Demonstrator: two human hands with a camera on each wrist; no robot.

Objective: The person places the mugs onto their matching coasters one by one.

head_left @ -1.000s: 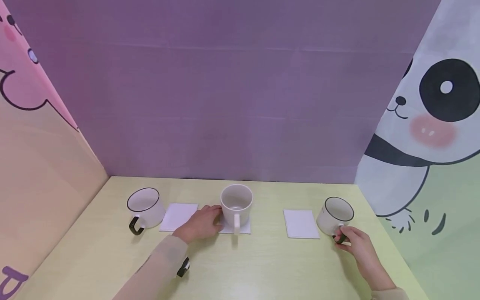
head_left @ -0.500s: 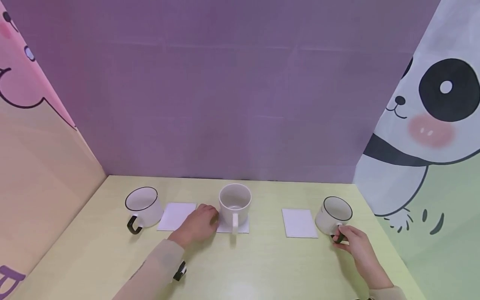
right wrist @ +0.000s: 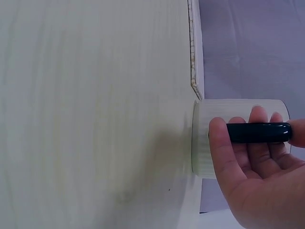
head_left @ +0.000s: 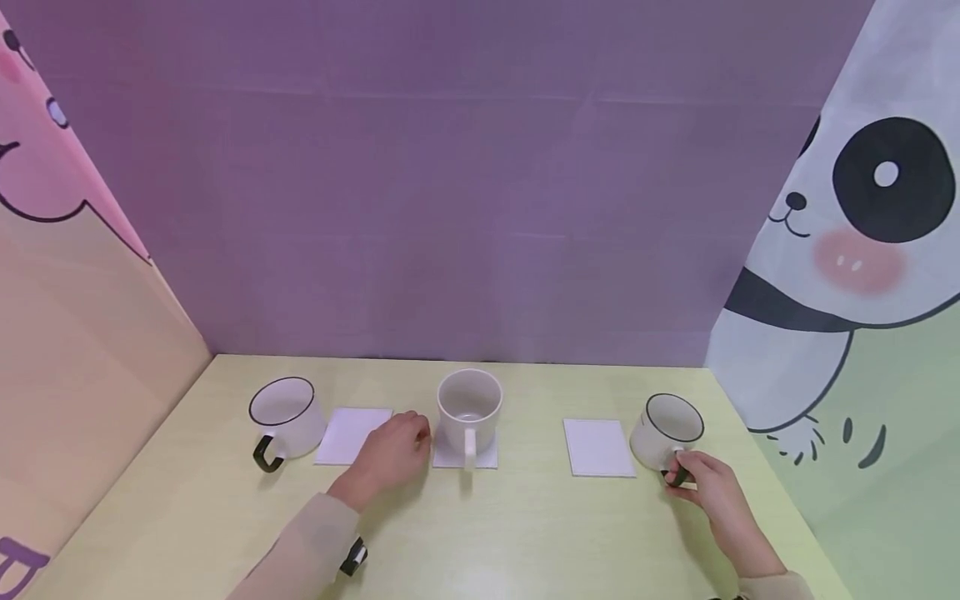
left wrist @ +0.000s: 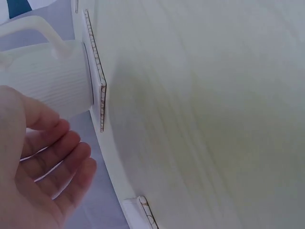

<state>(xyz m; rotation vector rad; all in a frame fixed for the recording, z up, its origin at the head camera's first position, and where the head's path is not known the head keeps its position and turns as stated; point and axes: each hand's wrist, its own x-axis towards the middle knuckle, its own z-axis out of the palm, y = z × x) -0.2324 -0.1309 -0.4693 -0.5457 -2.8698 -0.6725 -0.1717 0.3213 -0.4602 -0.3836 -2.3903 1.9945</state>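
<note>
Head view: the left hand (head_left: 392, 457), loose and empty, has moved back from the middle cup (head_left: 469, 415), which sits untouched on its mat (head_left: 444, 457), while the right hand (head_left: 716, 496) holds the right cup (head_left: 662, 437) by its black handle (right wrist: 259, 132) on the desk (head_left: 540, 533).

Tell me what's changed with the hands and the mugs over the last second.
The left hand has eased left, away from the middle mug, whose side it had seemed to touch; the head view now shows a slim gap. The right hand still holds the right mug by its black handle. The middle mug, left mug and white squares stay put.
</note>
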